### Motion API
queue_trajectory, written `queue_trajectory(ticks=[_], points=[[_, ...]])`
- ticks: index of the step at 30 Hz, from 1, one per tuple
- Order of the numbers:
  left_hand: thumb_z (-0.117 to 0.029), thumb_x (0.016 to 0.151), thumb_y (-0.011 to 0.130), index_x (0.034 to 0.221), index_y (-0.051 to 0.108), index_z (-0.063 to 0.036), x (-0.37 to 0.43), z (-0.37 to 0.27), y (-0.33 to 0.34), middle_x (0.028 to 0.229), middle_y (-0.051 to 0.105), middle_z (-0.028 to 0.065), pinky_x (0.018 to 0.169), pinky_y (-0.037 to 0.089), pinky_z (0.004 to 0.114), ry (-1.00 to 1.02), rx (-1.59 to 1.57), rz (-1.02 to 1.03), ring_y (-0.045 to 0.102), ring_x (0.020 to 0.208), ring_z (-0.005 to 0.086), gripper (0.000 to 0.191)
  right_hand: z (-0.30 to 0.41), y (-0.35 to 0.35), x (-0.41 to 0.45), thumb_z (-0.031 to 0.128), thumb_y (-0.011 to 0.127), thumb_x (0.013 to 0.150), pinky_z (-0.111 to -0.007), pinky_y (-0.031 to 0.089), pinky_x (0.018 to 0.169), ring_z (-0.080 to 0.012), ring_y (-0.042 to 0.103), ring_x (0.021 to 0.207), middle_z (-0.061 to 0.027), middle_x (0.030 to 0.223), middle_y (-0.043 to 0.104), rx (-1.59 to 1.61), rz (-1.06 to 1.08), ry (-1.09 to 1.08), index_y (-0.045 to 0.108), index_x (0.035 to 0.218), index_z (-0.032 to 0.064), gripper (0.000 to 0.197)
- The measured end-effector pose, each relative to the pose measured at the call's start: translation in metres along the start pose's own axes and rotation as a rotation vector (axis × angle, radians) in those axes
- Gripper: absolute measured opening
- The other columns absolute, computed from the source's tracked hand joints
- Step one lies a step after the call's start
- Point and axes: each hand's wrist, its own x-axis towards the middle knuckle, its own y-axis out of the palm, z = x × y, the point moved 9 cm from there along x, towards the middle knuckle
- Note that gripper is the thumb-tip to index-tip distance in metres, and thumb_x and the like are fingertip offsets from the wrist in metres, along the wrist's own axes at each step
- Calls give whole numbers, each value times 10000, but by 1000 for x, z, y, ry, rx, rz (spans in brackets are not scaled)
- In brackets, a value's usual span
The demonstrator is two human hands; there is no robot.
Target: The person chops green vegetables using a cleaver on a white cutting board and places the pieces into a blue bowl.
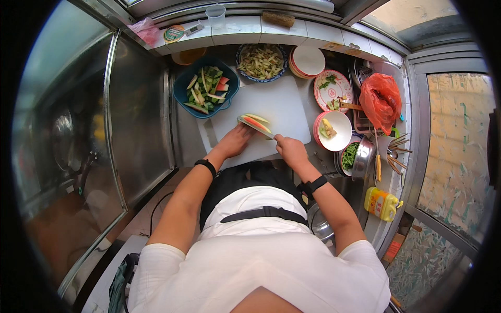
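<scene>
On the white cutting board lies a piece of watermelon rind with a strip of red flesh, and a pale green strip rests along its far side. My left hand holds the rind down at its left end, the fingertips partly hidden by the blade. A kitchen knife runs along the near side of the rind, its handle in my right hand. Left of the board, a dark blue basin contains rind pieces, some with red flesh. Behind it stands a patterned bowl of cut pale strips.
Stacked bowls, a red-patterned plate and a bowl holding ginger line the right side. Beyond are cut green beans, a red plastic bag, chopsticks and a yellow jug. A metal-framed panel bounds the left.
</scene>
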Motion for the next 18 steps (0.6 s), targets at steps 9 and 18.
queue_trajectory(ticks=[9, 18], points=[[-157, 816, 659, 1413, 485, 11, 1, -5, 0, 1426, 471, 221, 1186, 305, 471, 44, 64, -19, 392, 1362, 418, 644, -3, 14, -9, 172, 630, 888, -500, 518, 636, -371, 665, 718, -154, 743, 661, -3, -7, 54, 574, 1062, 103, 195], [-204, 844, 687, 1281, 559, -14, 7, -22, -23, 1324, 538, 182, 1087, 408, 444, 102, 14, -6, 483, 1284, 363, 494, -21, 32, 8, 150, 625, 872, -539, 502, 642, -422, 648, 735, -192, 739, 653, 72, 55, 54, 530, 994, 32, 195]])
